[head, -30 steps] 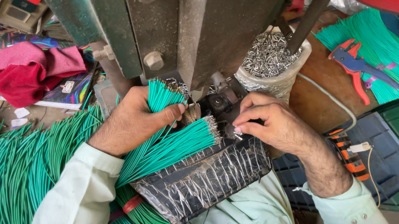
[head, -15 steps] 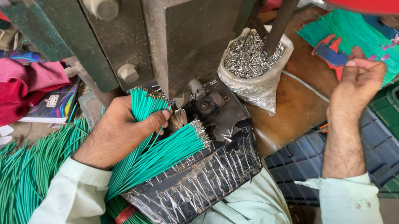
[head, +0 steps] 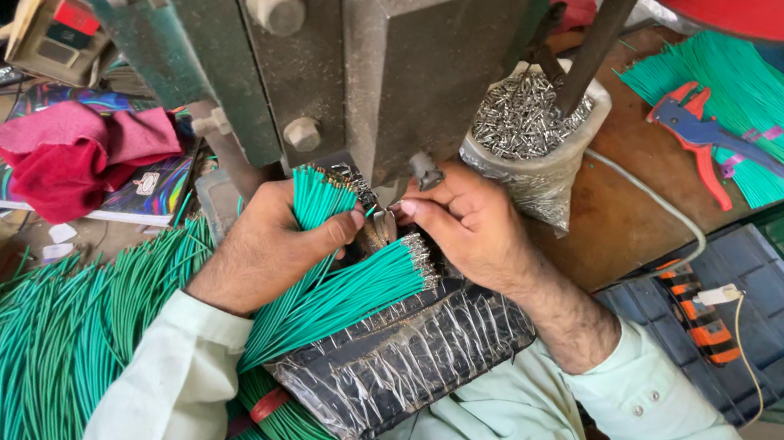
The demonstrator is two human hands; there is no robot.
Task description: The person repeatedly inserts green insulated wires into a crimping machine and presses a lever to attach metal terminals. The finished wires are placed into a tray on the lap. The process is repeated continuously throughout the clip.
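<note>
While my left hand (head: pixel 265 252) grips one green wire bundle (head: pixel 341 292), my right hand (head: pixel 473 224) pinches one wire end at the press (head: pixel 411 56)

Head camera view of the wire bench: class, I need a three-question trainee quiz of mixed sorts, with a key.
1. True or false: the left hand grips a bundle of thin green wires.
2. What fills the clear plastic bag? A) small metal pieces B) red cloth C) water
3. Name the red and blue tool lying on the cut green wires at right.

Key: 1 true; 2 A; 3 hand crimper or stripper pliers.
</note>
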